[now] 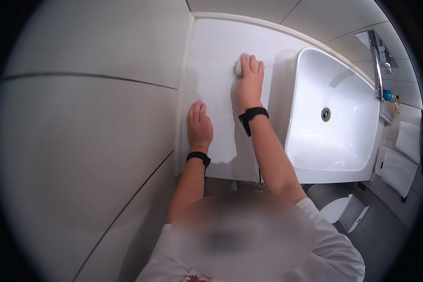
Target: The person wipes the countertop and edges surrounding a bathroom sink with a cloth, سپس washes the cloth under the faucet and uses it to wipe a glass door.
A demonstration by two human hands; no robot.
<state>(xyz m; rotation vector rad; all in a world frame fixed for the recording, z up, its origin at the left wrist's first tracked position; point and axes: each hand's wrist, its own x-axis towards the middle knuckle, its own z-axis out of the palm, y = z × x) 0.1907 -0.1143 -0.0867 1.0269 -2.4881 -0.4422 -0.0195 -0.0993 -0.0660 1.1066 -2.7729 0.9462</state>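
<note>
My right hand presses a small, bunched beige cloth onto the white countertop, toward its back and left of the basin. The fingers lie over the cloth and hide most of it. Nearer to me, by the left wall, my left hand rests palm down on the same countertop. Its fingers point away from me, stretched out, and nothing shows under them. Each wrist wears a black band.
To the right of my right forearm stands a white basin with a metal drain. A chrome faucet is at its far right side, near a blue bottle. White towels hang farther right. A tiled wall bounds the left side.
</note>
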